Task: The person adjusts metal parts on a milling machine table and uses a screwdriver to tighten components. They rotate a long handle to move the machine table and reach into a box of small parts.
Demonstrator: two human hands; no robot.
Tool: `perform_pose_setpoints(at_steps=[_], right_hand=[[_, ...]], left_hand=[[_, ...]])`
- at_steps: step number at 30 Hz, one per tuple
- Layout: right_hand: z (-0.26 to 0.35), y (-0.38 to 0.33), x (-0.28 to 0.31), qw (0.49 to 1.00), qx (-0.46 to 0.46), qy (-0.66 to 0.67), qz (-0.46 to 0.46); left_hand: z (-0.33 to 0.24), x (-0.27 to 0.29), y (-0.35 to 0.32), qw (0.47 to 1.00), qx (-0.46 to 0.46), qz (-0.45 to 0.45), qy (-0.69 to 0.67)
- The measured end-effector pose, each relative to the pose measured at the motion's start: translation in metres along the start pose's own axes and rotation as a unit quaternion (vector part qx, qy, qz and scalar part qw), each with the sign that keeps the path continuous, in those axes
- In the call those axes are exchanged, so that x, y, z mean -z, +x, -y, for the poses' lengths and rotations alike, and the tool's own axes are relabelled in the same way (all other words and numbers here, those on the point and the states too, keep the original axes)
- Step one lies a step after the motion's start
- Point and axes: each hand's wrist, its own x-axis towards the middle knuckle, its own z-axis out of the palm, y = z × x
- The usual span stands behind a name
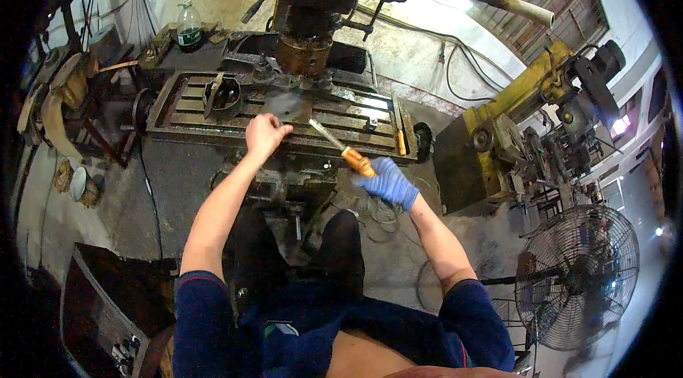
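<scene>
My right hand point(386, 184), in a blue glove, is wrapped round the wooden handle of a file point(354, 159). Its slim metal blade points up and left, over the front part of the slotted machine table point(203, 132). To the left of the blade's tip, my bare left hand point(265, 136) hovers at the table's front edge with its fingers curled in. Whatever those fingers may pinch is too small or hidden to make out. Beyond them, under the milling machine's head point(304, 51), a greyish patch on the table looks blurred.
A round dark bowl point(225, 96) sits on the table's left part. Another wooden-handled file point(401, 137) lies at its right end. A plastic bottle point(188, 28) stands behind, to the left. At right are a yellow machine point(478, 118) and a large caged fan point(578, 275).
</scene>
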Motion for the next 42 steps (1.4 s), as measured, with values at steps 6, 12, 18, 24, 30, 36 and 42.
perform_pose_setpoints(at_steps=[6, 12, 18, 24, 30, 36, 42], right_hand=[[-0.034, 0.058, 0.003, 0.992, -0.048, 0.118, -0.009], [-0.097, 0.073, -0.065, 0.949, -0.106, 0.291, -0.054], [-0.113, 0.06, -0.082, 0.979, -0.153, -0.003, -0.133], [-0.112, 0.009, -0.047, 0.983, -0.141, -0.053, -0.107], [-0.129, -0.035, -0.01, 0.973, -0.167, 0.074, -0.143], [-0.079, -0.024, 0.071, 0.968, -0.102, 0.028, -0.226], [0.025, 0.036, 0.238, 0.843, 0.24, 0.104, -0.47]], left_hand=[[0.01, -0.023, 0.062, 1.0, -0.001, 0.01, -0.015], [0.0, -0.014, 0.058, 0.984, -0.106, 0.027, 0.142], [-0.007, -0.008, 0.064, 0.953, -0.176, 0.033, 0.242], [-0.005, -0.033, 0.088, 0.96, -0.191, -0.002, 0.206], [0.001, -0.055, 0.104, 0.961, -0.21, -0.029, 0.178], [-0.004, -0.048, 0.105, 0.968, -0.133, -0.036, 0.21], [-0.009, -0.045, 0.11, 0.972, -0.092, -0.039, 0.212]])
